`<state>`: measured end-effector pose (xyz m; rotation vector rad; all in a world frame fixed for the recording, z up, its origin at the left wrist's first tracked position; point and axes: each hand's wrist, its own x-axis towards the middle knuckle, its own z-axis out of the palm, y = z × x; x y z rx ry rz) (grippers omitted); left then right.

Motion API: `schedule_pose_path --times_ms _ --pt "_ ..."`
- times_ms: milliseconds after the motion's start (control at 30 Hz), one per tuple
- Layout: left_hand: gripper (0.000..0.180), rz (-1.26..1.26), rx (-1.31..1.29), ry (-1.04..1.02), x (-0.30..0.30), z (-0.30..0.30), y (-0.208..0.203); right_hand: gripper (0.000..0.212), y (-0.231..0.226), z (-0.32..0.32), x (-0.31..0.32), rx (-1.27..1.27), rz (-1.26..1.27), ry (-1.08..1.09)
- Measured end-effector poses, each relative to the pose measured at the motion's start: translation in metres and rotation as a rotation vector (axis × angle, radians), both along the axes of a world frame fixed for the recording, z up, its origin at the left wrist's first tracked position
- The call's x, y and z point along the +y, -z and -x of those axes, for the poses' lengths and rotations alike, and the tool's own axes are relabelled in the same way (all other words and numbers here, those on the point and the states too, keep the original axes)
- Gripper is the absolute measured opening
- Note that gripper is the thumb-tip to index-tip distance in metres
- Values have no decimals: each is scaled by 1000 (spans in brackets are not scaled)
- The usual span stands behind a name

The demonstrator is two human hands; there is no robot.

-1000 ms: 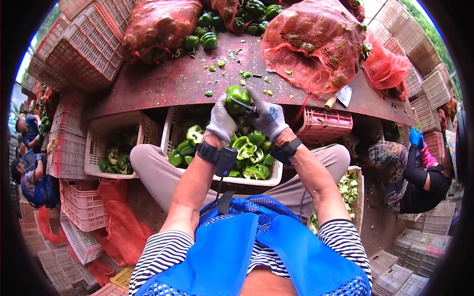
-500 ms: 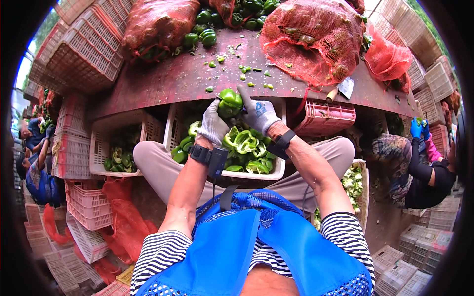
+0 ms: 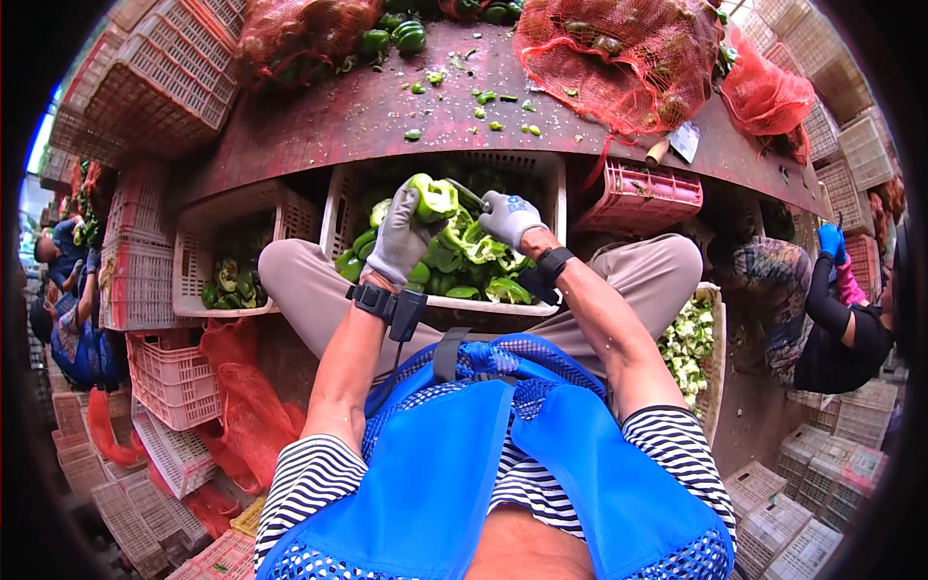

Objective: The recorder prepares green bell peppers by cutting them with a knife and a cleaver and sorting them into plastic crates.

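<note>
My left hand (image 3: 396,242), in a grey-white glove, grips a green bell pepper (image 3: 437,199) above a white crate (image 3: 559,227). A pale cut side of the pepper faces right. In my right hand (image 3: 512,218), also gloved, the fingers close around a slim dark tool (image 3: 468,193) that reaches toward the pepper; its exact kind is hard to make out. Opened and halved green peppers (image 3: 474,253) fill the crate beneath both hands, which sits between my knees and the table edge.
Pepper scraps lie on the reddish table (image 3: 358,121), with red mesh sacks (image 3: 619,58) behind. A wooden-handled blade (image 3: 683,141) rests near its edge. Crates stand left (image 3: 227,227) and right (image 3: 646,201). Another holds pale pepper scraps (image 3: 688,353). People work at both sides.
The pepper has been opened, and its pale inside shows. My right hand has moved away to the right, with the dark tool visible. My left hand has shifted slightly left with the pepper.
</note>
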<state>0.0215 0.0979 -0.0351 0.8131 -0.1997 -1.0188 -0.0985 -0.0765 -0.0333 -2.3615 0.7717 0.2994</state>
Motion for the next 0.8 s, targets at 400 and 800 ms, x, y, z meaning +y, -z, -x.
schedule_pose_path --times_ms 400,800 --pt "56 -26 -808 -165 -17 34 -47 50 -31 -5 40 -751 -1158 415" --pt "29 -71 -665 -431 -44 42 -56 74 -53 -9 49 -946 -272 332"
